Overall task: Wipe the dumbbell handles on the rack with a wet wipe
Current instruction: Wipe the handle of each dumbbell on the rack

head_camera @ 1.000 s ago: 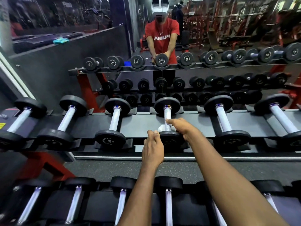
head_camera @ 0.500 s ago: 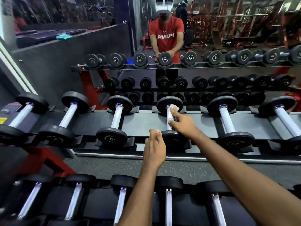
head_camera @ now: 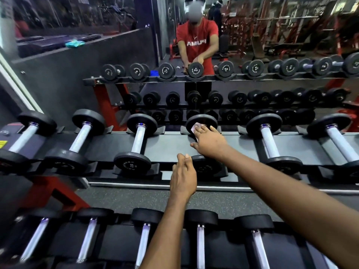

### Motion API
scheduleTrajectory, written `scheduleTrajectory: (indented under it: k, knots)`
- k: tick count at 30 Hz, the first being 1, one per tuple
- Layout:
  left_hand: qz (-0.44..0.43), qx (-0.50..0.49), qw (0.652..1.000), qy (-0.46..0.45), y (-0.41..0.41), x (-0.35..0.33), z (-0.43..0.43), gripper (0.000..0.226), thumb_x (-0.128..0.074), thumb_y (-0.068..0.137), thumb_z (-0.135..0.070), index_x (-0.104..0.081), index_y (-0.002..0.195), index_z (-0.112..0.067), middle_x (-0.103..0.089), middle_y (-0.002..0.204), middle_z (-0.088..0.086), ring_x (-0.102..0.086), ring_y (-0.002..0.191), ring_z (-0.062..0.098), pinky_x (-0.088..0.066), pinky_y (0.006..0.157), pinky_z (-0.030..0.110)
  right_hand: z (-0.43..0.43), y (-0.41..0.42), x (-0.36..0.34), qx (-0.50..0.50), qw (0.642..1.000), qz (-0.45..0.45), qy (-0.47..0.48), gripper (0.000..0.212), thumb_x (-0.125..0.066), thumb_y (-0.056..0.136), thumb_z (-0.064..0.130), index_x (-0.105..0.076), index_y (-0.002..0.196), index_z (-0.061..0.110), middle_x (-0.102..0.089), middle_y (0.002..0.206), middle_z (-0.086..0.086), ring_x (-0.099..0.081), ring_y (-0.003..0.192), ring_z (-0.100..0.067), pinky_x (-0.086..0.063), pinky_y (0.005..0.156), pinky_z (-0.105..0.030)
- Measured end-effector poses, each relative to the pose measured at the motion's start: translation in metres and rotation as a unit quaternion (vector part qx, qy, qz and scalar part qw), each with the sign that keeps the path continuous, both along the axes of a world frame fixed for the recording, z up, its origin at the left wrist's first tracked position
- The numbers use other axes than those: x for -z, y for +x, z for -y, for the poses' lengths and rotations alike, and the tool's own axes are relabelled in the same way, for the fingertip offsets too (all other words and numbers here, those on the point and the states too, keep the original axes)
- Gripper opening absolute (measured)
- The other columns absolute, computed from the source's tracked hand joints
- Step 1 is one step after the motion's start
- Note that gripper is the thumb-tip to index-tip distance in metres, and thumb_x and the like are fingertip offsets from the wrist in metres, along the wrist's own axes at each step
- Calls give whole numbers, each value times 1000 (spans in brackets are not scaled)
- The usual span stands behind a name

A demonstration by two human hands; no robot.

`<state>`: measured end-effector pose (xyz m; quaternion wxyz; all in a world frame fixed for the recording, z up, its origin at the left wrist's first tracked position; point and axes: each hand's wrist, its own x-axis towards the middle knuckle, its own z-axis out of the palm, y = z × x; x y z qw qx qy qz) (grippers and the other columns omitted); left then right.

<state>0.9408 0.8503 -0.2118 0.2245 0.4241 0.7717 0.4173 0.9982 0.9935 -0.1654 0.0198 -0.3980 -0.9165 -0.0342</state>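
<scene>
A row of black dumbbells with pale metal handles lies on the top shelf of the rack. My right hand covers the handle of the middle dumbbell near its far head and grips a white wet wipe around it; the handle itself is hidden under the hand. My left hand rests against the left edge of that dumbbell's near head, fingers lightly bent, holding nothing I can see.
Neighbouring dumbbells lie to the left and right of the middle one. A lower shelf of dumbbells runs under my forearms. A mirror behind the rack reflects a person in a red shirt and the gym.
My right hand slid with the wipe along the handle from the near head up to the far head. My left hand stayed at the near head.
</scene>
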Motion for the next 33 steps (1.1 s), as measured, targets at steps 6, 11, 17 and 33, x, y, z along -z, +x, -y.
scheduleTrajectory:
  k: [6,11,17,33]
  knots:
    - [-23,-6,999,21,0,3,-3,48,-5,95,-56,-37,105,-21,-58,106,9,-50,98,28,-45,87,51,4,6,19,136,937,-288,-147,63,-58,93,44,-41,143,9,-49,142,-17,-51,122,-36,-41,90,-33]
    - [-28,-4,1000,12,0,4,-3,42,-9,103,-50,-37,109,-19,-54,104,3,-49,98,24,-45,86,47,-4,7,17,142,685,-579,-418,13,-68,89,20,-57,87,13,-54,77,-2,-52,71,-13,-39,63,-24]
    - [-35,-4,999,13,0,4,-3,40,-9,103,-49,-35,108,-19,-55,102,8,-50,96,25,-46,85,47,-24,-5,21,238,535,-650,-485,5,-62,87,3,-57,87,1,-67,91,-20,-65,85,-33,-51,88,-49]
    - [-44,-10,999,1,2,6,-3,43,-6,101,-53,-34,108,-21,-54,97,7,-50,91,24,-38,73,38,-14,-1,18,243,587,-621,-459,24,-64,91,13,-60,71,1,-68,66,-14,-64,55,-23,-54,63,-37]
